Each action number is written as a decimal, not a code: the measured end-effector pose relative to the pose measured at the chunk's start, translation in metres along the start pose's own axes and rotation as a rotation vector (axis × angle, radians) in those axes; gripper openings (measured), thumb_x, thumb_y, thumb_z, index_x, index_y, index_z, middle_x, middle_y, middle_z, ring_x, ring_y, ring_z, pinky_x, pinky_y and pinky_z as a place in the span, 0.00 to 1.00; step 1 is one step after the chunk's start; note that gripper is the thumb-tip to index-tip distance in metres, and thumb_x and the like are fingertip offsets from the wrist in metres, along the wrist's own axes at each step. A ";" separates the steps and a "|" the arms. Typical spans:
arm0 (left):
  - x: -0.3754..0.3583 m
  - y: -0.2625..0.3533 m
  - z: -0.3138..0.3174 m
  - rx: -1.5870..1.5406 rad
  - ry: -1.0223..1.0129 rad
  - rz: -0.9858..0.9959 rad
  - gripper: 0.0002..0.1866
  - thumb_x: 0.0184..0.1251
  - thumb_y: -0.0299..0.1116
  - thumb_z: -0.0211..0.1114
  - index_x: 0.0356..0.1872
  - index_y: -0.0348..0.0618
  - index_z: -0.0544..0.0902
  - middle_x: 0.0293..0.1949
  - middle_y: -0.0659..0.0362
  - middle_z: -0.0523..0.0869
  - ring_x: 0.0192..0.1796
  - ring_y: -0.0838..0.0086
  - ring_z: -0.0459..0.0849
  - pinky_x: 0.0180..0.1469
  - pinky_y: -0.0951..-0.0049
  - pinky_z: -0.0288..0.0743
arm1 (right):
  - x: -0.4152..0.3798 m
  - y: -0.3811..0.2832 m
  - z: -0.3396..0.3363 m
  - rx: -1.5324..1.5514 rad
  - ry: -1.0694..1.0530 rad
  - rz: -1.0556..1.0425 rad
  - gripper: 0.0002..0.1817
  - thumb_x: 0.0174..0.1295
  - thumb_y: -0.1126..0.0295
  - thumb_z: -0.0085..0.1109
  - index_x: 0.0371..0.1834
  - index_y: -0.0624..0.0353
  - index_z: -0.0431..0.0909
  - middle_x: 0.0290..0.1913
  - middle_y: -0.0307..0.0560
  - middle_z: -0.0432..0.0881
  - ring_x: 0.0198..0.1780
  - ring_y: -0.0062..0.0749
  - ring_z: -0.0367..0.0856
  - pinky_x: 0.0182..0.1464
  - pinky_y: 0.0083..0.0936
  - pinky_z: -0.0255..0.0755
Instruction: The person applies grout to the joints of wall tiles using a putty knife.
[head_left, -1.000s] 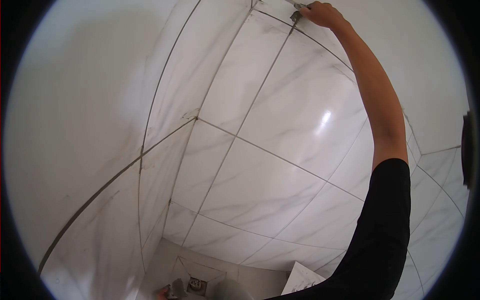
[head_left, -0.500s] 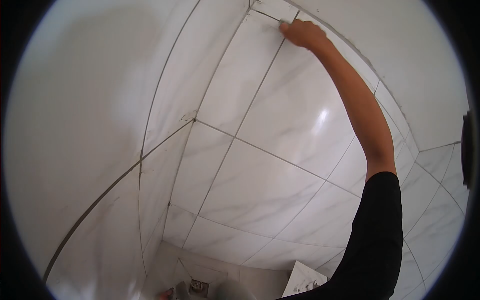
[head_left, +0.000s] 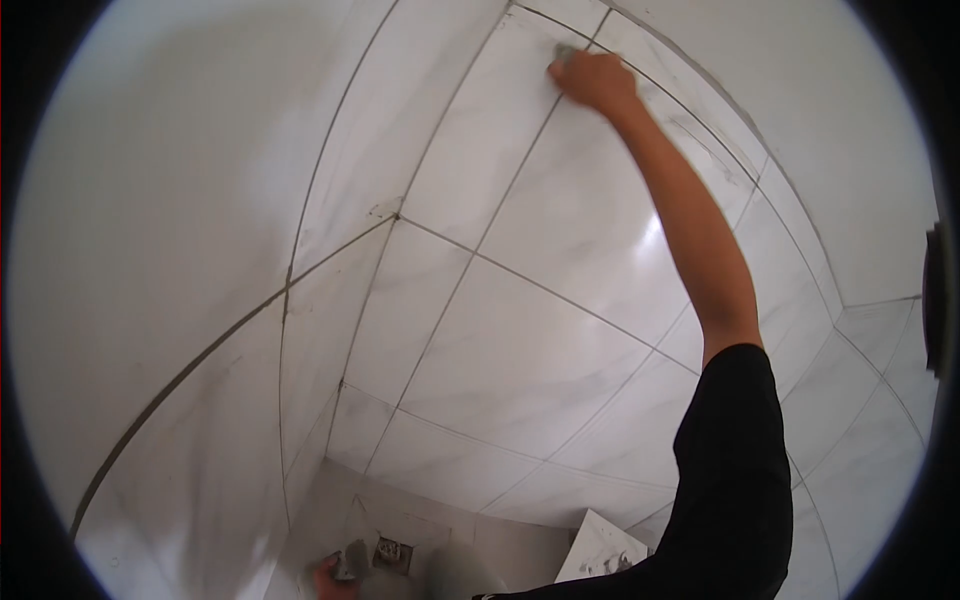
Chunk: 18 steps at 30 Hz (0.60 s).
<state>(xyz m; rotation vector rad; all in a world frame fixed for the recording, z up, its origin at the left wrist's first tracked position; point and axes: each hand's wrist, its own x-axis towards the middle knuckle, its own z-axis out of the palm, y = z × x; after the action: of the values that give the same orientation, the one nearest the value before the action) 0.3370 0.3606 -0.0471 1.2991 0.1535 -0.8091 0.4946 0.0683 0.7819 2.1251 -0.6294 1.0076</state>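
Observation:
High on the tiled wall (head_left: 560, 350), my right hand (head_left: 597, 80) is closed round a small grey-green pad (head_left: 564, 52). It presses near the upper end of a vertical grout line, just below the top horizontal joint. My arm reaches up in a black short sleeve. Far below, at the bottom edge, my left hand (head_left: 328, 578) shows only in part, fingers bent round a small greyish thing (head_left: 344, 566) that I cannot make out.
On the floor lies a square drain (head_left: 393, 552) with a metal grate. A white marbled tile piece (head_left: 600, 548) with dark smudges stands at the lower right. A dark object (head_left: 935, 300) sits at the right edge. The left wall (head_left: 200, 250) meets the tiled wall in a corner.
My right hand has moved slightly down from the top joint, with the pad in it. My left hand has come further into view at the bottom. The view has shifted a little.

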 end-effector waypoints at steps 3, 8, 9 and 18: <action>-0.040 0.039 0.009 0.169 -0.007 0.099 0.35 0.66 0.28 0.70 0.72 0.35 0.66 0.70 0.45 0.72 0.67 0.61 0.76 0.66 0.61 0.74 | -0.061 -0.003 0.009 -0.109 -0.066 -0.184 0.26 0.64 0.48 0.51 0.53 0.55 0.84 0.50 0.58 0.86 0.57 0.55 0.80 0.54 0.45 0.78; 0.041 -0.044 -0.009 -1.104 -0.118 -0.347 0.16 0.56 0.36 0.63 0.46 0.45 0.81 0.54 0.56 0.82 0.59 0.56 0.80 0.63 0.52 0.74 | -0.045 0.031 -0.011 -0.037 0.095 -0.229 0.32 0.66 0.48 0.57 0.70 0.50 0.69 0.59 0.66 0.76 0.56 0.58 0.79 0.53 0.48 0.79; 0.034 -0.038 -0.007 -1.069 -0.114 -0.334 0.16 0.57 0.36 0.64 0.46 0.44 0.81 0.53 0.56 0.82 0.58 0.58 0.80 0.62 0.54 0.75 | -0.028 0.043 -0.006 -0.035 0.181 -0.353 0.34 0.66 0.53 0.60 0.74 0.46 0.64 0.61 0.64 0.71 0.55 0.60 0.79 0.53 0.47 0.79; 0.017 -0.021 0.005 -0.213 -0.061 0.238 0.16 0.60 0.38 0.65 0.46 0.40 0.80 0.52 0.55 0.82 0.56 0.65 0.80 0.63 0.62 0.74 | -0.024 0.060 -0.034 -0.202 -0.111 -0.274 0.32 0.62 0.49 0.59 0.68 0.49 0.72 0.62 0.63 0.75 0.61 0.58 0.77 0.56 0.49 0.77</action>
<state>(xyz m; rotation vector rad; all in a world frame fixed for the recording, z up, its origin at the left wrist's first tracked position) 0.3346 0.3472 -0.0712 1.0669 0.0340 -0.6100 0.4250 0.0585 0.8004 2.0292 -0.4552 0.6526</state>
